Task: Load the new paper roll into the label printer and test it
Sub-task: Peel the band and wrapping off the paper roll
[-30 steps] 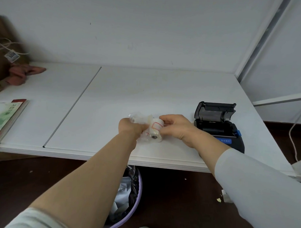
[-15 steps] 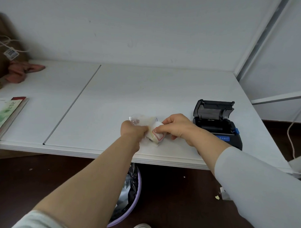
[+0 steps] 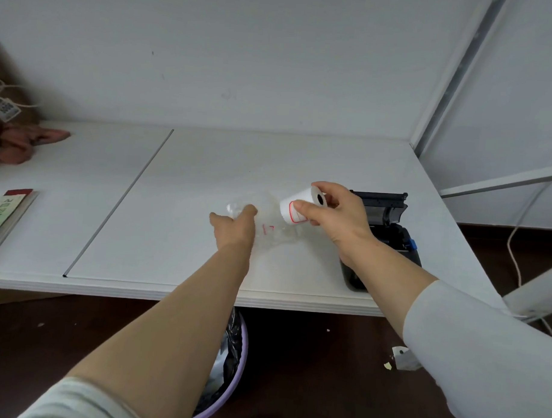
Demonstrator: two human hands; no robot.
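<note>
My right hand (image 3: 337, 220) holds a white paper roll (image 3: 300, 205) with a red-edged label and a dark core, lifted above the white table (image 3: 181, 186). My left hand (image 3: 235, 227) grips the clear plastic wrapper (image 3: 272, 232), which lies empty and crumpled between the two hands. The black label printer (image 3: 390, 225) stands just right of my right hand with its lid up; my right wrist hides part of its body.
A booklet (image 3: 5, 213) lies at the table's left edge and a pink cloth (image 3: 26, 140) at the back left. Below the table's front edge stands a purple bin (image 3: 228, 363) with a black liner. A white cable (image 3: 517, 248) hangs at the right.
The roll has come out of the wrapper: my right hand pulled it up and to the right, while my left hand kept hold of the empty plastic.
</note>
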